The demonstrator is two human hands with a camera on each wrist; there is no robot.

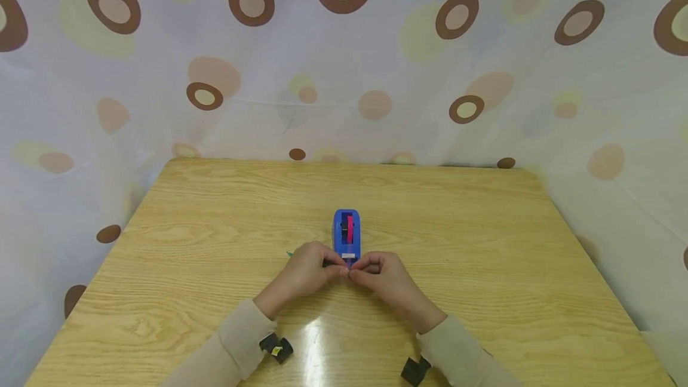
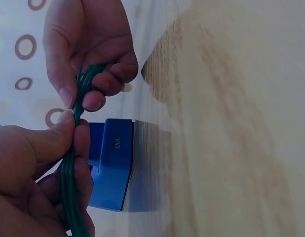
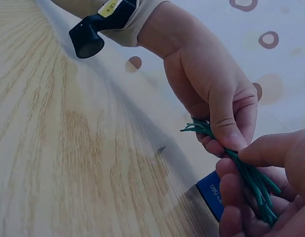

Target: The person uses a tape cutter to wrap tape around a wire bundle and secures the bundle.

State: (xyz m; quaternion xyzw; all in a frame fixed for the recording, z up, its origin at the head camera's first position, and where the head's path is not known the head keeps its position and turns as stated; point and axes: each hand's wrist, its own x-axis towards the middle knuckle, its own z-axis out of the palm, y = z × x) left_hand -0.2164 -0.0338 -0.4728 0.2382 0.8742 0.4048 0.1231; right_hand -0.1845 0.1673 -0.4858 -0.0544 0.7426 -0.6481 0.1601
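Note:
Both hands meet at the front end of a blue tape dispenser, in the middle of the table. My left hand grips a bundle of thin green wires that runs along its palm and curled fingers. With thumb and fingers my right hand pinches the same bundle, its thumb tip right beside the left thumb. Loose wire ends fan out past the left hand in the right wrist view. In the head view the hands hide most of the bundle.
The dispenser carries a pink-cored roll and stands on a wood-grain table. A pale curtain with brown ovals hangs behind the table and along both sides. Black wrist cameras are strapped at the sleeves.

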